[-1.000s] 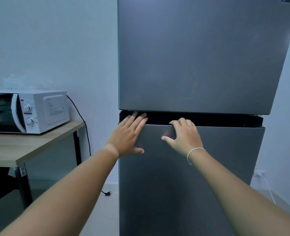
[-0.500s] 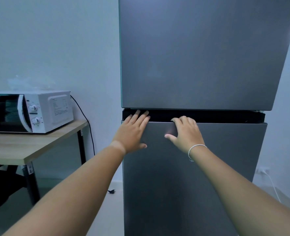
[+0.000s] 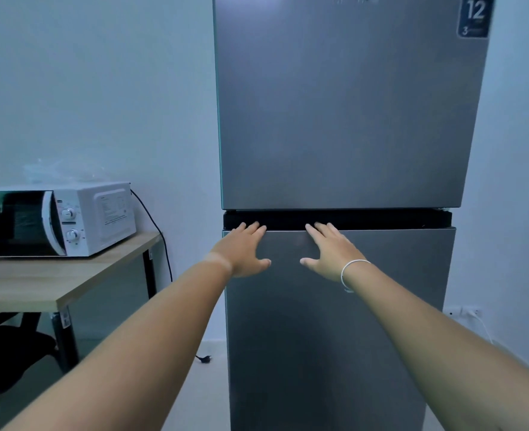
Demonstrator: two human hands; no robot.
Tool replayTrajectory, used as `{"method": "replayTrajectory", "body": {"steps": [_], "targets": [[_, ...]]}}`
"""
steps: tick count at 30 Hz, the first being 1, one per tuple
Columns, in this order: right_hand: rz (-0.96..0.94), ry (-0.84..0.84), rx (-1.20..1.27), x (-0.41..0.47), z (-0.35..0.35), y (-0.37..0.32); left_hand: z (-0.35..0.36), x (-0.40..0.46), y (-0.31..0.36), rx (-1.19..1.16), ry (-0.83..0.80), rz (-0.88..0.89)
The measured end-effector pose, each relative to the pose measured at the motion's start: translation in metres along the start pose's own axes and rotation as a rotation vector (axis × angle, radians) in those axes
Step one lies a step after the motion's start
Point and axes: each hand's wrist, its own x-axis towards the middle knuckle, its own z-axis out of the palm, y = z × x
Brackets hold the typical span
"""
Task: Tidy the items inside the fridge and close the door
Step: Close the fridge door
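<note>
A tall grey two-door fridge stands straight ahead, with its upper door [image 3: 344, 113] and its lower door [image 3: 365, 321] both shut; nothing of the inside shows. A dark gap [image 3: 381, 219] runs between the two doors. My left hand [image 3: 244, 250] lies flat on the top left of the lower door, fingers spread, fingertips at the gap. My right hand [image 3: 330, 250] lies flat beside it in the same way, with a thin white bracelet on the wrist. Neither hand holds anything.
A white microwave [image 3: 58, 219] sits on a wooden table [image 3: 70, 284] with black legs to the left of the fridge. Its black cable [image 3: 160, 244] hangs down the wall to a plug [image 3: 204, 358] on the floor. A wall socket [image 3: 465, 312] is at the lower right.
My right hand has opened from a curled hold at the lower door's top edge to lying flat. The view has tilted upward, showing more of the upper door.
</note>
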Motion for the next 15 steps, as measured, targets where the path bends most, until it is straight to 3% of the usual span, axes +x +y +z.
{"method": "replayTrajectory", "body": {"steps": [6, 15], "targets": [[0.018, -0.070, -0.028, -0.018, -0.021, -0.005, -0.018, -0.006, 0.010, -0.094, 0.024, -0.041], [0.067, -0.024, 0.053, -0.041, -0.037, 0.009, -0.032, -0.028, 0.021, -0.130, 0.063, -0.050]]}}
